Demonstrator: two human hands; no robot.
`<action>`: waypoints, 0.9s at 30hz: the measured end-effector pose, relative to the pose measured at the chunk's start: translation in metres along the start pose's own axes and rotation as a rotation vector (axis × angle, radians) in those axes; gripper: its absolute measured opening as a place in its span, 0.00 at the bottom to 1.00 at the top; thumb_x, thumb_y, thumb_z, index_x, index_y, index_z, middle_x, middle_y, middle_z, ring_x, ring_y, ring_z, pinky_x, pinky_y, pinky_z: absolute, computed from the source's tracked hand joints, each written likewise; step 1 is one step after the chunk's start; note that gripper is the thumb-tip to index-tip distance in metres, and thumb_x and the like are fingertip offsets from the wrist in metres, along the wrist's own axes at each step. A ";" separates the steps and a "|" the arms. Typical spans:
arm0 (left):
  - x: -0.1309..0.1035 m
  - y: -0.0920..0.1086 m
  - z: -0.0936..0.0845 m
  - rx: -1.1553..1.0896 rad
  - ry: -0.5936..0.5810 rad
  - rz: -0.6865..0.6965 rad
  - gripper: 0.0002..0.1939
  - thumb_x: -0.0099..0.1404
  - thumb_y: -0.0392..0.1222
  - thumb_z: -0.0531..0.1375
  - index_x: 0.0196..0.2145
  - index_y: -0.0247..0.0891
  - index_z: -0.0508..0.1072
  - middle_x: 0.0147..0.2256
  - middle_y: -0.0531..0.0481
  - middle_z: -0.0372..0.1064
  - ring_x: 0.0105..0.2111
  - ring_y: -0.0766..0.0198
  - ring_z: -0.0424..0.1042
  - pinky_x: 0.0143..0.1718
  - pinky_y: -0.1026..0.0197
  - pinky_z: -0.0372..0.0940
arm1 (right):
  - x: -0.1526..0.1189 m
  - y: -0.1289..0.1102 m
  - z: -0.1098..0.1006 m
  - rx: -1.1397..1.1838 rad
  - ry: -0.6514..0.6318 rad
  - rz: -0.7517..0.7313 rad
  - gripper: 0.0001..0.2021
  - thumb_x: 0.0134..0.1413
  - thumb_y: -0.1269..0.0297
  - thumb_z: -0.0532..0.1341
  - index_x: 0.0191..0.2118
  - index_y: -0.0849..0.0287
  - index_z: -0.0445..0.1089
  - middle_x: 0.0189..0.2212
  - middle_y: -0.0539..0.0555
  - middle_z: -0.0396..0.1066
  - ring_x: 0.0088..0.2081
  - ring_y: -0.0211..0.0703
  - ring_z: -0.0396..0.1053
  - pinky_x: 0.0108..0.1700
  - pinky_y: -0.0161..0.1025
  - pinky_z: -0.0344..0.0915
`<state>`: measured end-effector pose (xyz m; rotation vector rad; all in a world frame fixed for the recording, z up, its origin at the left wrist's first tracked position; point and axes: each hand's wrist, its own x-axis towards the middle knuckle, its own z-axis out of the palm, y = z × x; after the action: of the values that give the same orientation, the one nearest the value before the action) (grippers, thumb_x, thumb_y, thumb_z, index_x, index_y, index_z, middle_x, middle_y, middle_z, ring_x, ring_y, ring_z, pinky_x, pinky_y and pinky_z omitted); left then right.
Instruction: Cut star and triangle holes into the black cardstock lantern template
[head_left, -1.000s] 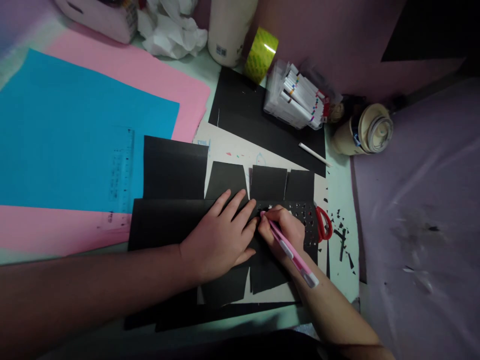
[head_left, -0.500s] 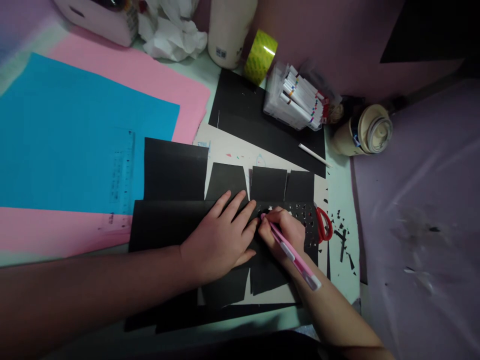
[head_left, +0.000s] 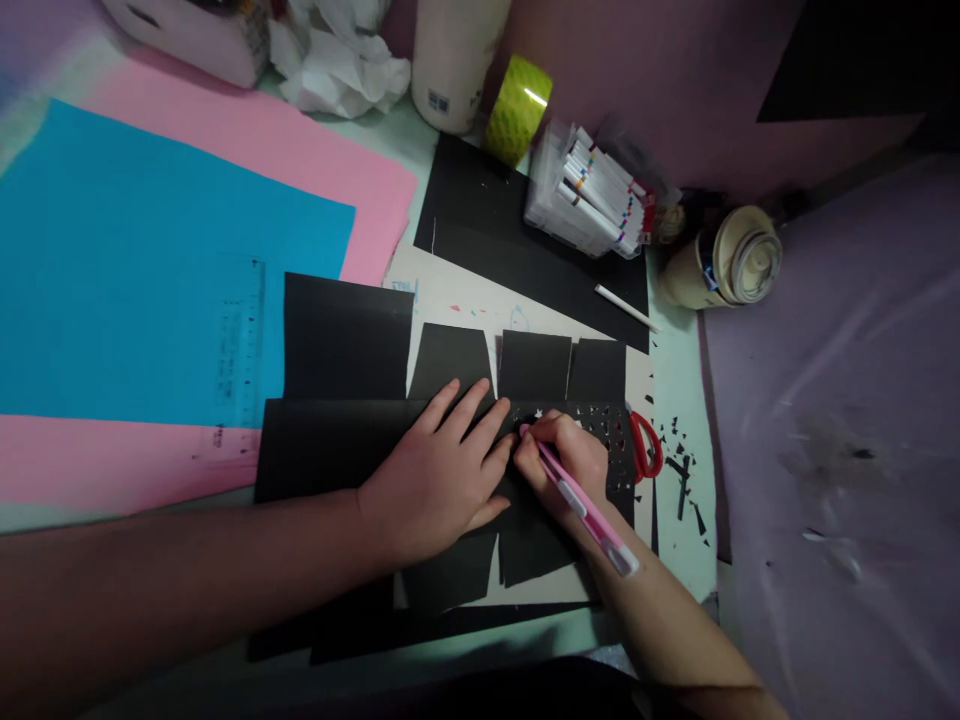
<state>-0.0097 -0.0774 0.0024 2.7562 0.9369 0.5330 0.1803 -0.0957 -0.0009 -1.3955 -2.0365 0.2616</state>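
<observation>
We look down on a pale green table [head_left: 694, 565], its bare surface showing at four and six o'clock from the middle of our view. Pink paper [head_left: 322, 150] lies flat on it at ten o'clock. Crumpled white tissue [head_left: 341, 70] sits at eleven, and a pale cylindrical container [head_left: 456, 65] stands at twelve. We find a lidded cup [head_left: 694, 275] between two and three, and black paper scraps [head_left: 683, 490] scattered at four.

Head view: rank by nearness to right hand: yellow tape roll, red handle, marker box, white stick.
1. Red handle: just right of the right hand.
2. White stick: beyond, rightward.
3. Marker box: farther beyond.
4. Yellow tape roll: farthest, slightly left.
</observation>
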 end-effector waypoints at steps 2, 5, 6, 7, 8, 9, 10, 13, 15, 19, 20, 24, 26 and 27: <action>0.000 0.000 0.000 0.000 0.003 -0.001 0.27 0.63 0.56 0.63 0.51 0.30 0.76 0.58 0.33 0.68 0.60 0.35 0.64 0.60 0.37 0.57 | -0.001 0.000 -0.001 0.014 0.002 0.021 0.08 0.55 0.74 0.60 0.30 0.55 0.63 0.24 0.48 0.70 0.23 0.34 0.67 0.26 0.33 0.64; -0.001 -0.001 0.000 -0.001 0.004 -0.006 0.28 0.63 0.56 0.63 0.52 0.32 0.76 0.58 0.34 0.67 0.60 0.35 0.63 0.60 0.36 0.57 | -0.002 -0.001 -0.001 0.118 0.082 0.105 0.06 0.56 0.73 0.61 0.33 0.54 0.65 0.28 0.49 0.72 0.27 0.36 0.71 0.29 0.34 0.67; -0.001 -0.001 0.000 -0.002 0.003 -0.007 0.28 0.63 0.56 0.63 0.52 0.32 0.76 0.58 0.34 0.67 0.60 0.35 0.63 0.60 0.36 0.57 | -0.002 -0.002 -0.001 0.163 0.127 0.129 0.06 0.56 0.73 0.61 0.34 0.54 0.66 0.29 0.50 0.72 0.28 0.37 0.71 0.30 0.35 0.68; -0.001 -0.001 0.000 -0.003 0.001 -0.007 0.27 0.63 0.56 0.62 0.52 0.33 0.76 0.58 0.34 0.67 0.60 0.35 0.63 0.60 0.36 0.57 | -0.002 -0.002 -0.002 0.202 0.173 0.153 0.06 0.56 0.72 0.62 0.35 0.54 0.66 0.29 0.50 0.73 0.29 0.38 0.71 0.31 0.36 0.68; -0.001 -0.001 0.001 -0.005 0.000 -0.006 0.27 0.63 0.56 0.62 0.52 0.33 0.76 0.58 0.34 0.67 0.60 0.36 0.63 0.60 0.36 0.57 | -0.002 -0.002 -0.002 0.232 0.209 0.178 0.06 0.56 0.71 0.62 0.36 0.54 0.66 0.30 0.50 0.72 0.30 0.38 0.71 0.32 0.36 0.69; -0.001 -0.001 0.001 -0.005 -0.001 -0.005 0.27 0.63 0.56 0.62 0.52 0.33 0.76 0.58 0.34 0.67 0.60 0.36 0.63 0.60 0.36 0.56 | -0.002 -0.002 -0.002 0.255 0.230 0.206 0.05 0.56 0.71 0.63 0.36 0.54 0.67 0.30 0.50 0.72 0.30 0.38 0.71 0.32 0.37 0.69; -0.001 -0.001 0.001 -0.005 0.000 -0.004 0.27 0.64 0.56 0.62 0.52 0.33 0.76 0.59 0.34 0.67 0.60 0.36 0.63 0.60 0.36 0.56 | -0.002 -0.002 -0.003 0.272 0.236 0.238 0.05 0.55 0.70 0.63 0.36 0.54 0.67 0.30 0.50 0.72 0.31 0.39 0.71 0.33 0.37 0.69; -0.001 -0.001 0.002 -0.003 0.004 -0.001 0.28 0.64 0.56 0.62 0.53 0.33 0.75 0.59 0.34 0.66 0.60 0.36 0.62 0.60 0.36 0.56 | -0.002 -0.003 -0.005 0.302 0.176 0.353 0.04 0.54 0.66 0.66 0.35 0.55 0.70 0.28 0.50 0.73 0.29 0.39 0.71 0.31 0.36 0.69; -0.002 -0.001 0.002 -0.005 0.008 0.000 0.28 0.64 0.57 0.62 0.53 0.33 0.76 0.59 0.34 0.67 0.60 0.35 0.63 0.60 0.36 0.57 | -0.002 -0.003 -0.009 0.316 0.132 0.406 0.03 0.54 0.66 0.67 0.34 0.55 0.73 0.27 0.49 0.74 0.28 0.38 0.71 0.29 0.35 0.68; -0.002 -0.001 0.001 -0.015 0.006 0.002 0.27 0.64 0.57 0.62 0.52 0.33 0.76 0.59 0.34 0.66 0.60 0.35 0.63 0.60 0.36 0.57 | 0.001 -0.004 -0.018 0.404 0.039 0.413 0.06 0.53 0.68 0.68 0.38 0.54 0.76 0.33 0.51 0.77 0.35 0.40 0.74 0.38 0.37 0.70; -0.002 -0.001 0.002 -0.016 0.006 0.002 0.27 0.64 0.57 0.62 0.52 0.33 0.76 0.59 0.33 0.66 0.60 0.35 0.62 0.60 0.36 0.57 | 0.002 -0.004 -0.020 0.435 0.012 0.410 0.07 0.53 0.68 0.68 0.39 0.53 0.76 0.35 0.51 0.77 0.37 0.40 0.74 0.40 0.37 0.70; -0.001 -0.001 0.002 -0.026 -0.005 -0.005 0.28 0.63 0.57 0.63 0.53 0.34 0.75 0.59 0.34 0.66 0.61 0.35 0.62 0.60 0.36 0.57 | 0.004 -0.004 -0.022 0.501 0.002 0.419 0.05 0.55 0.71 0.65 0.37 0.54 0.76 0.34 0.51 0.77 0.35 0.40 0.74 0.38 0.36 0.69; -0.001 -0.001 0.003 -0.030 -0.015 -0.006 0.28 0.63 0.57 0.63 0.53 0.33 0.75 0.60 0.34 0.65 0.61 0.36 0.61 0.61 0.36 0.56 | 0.003 -0.005 -0.019 0.466 0.022 0.390 0.06 0.55 0.73 0.63 0.34 0.55 0.75 0.30 0.50 0.76 0.31 0.38 0.72 0.34 0.36 0.68; -0.001 -0.001 0.002 -0.031 -0.020 -0.005 0.29 0.63 0.57 0.63 0.54 0.33 0.74 0.60 0.34 0.65 0.61 0.36 0.61 0.61 0.36 0.56 | 0.003 -0.005 -0.018 0.443 0.024 0.366 0.06 0.54 0.73 0.63 0.33 0.55 0.75 0.29 0.50 0.75 0.30 0.38 0.72 0.34 0.36 0.67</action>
<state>-0.0103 -0.0774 -0.0004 2.7253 0.9234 0.5142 0.1869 -0.0981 0.0168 -1.4570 -1.5626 0.7966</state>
